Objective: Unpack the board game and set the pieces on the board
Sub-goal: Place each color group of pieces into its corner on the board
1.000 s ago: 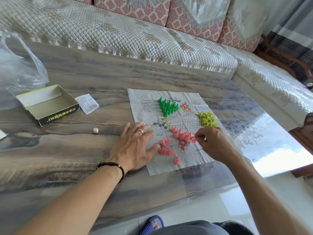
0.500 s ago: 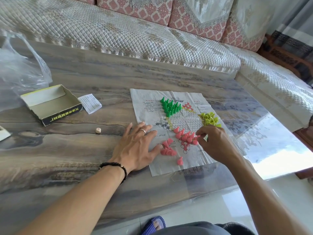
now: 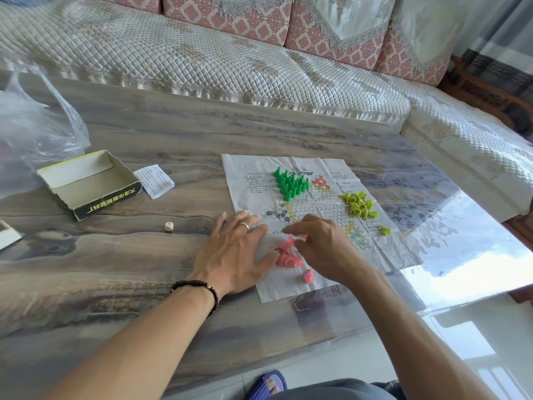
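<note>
While the paper board lay spread flat on the marbled worktop, its near left corner was pressed down by the left hand, which was laid flat with fingers straight and spread, partly on the paper and partly on the worktop. The right hand was held over the near middle of the board with fingers curled downward among the pink pieces; whether a piece was pinched between them could not be told. Several pink pieces were seen lying in a loose heap just beside the left thumb, and one was lying apart nearer the board's front edge. The green pieces were grouped upright at the far left of the printed star, and the yellow-green pieces were clustered at its right, one of them lying separately nearer the right edge. An open cardboard box was placed well to the left, with a folded leaflet just beside it, a small die nearer the person, and a clear plastic bag behind the box.
</note>
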The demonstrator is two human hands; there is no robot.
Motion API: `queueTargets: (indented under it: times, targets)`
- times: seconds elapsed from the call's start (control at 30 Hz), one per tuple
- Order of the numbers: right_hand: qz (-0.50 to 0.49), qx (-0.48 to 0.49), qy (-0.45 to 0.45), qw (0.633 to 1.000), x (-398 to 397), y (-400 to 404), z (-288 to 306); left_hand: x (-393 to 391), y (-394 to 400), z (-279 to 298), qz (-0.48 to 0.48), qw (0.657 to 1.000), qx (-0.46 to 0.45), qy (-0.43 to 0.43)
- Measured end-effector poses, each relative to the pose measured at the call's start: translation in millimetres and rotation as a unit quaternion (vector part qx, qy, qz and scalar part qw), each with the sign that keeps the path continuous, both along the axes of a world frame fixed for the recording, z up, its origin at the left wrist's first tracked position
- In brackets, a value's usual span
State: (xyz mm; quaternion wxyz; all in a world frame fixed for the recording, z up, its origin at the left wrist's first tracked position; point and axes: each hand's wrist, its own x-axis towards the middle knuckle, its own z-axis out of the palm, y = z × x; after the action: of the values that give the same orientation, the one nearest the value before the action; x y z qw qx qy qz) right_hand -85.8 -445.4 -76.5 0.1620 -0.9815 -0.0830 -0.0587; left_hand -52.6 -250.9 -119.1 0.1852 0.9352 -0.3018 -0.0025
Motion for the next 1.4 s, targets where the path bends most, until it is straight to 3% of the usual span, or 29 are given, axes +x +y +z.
queueTargets:
  times: [0.3, 0.47, 0.83, 1.07, 1.4]
  targets:
    - [-0.015, -0.013, -0.012, 1.000, -5.6, -1.1, -4.4, -0.5, -0.4, 1.2, 0.004, 1.000, -0.007, 0.012]
    - [-0.042, 0.041, -0.070, 0.996, -12.4, -11.5, 5.9, -0.2, -0.8, 0.0, 0.006, 1.000, -0.005, 0.008]
    - [-0.138, 0.152, -0.088, 0.975, -17.9, -38.4, 23.0, -0.4, -1.4, 0.2, 0.007, 1.000, -0.003, 0.006]
    - [-0.160, 0.122, -0.080, 0.976, -15.0, -41.7, 30.1, 0.4, -1.9, 0.6, 0.005, 1.000, 0.003, 0.003]
    - [-0.060, -0.006, 0.016, 0.998, -7.3, -32.1, 23.4, 0.3, -1.2, 0.0, 0.007, 1.000, 0.005, 0.002]
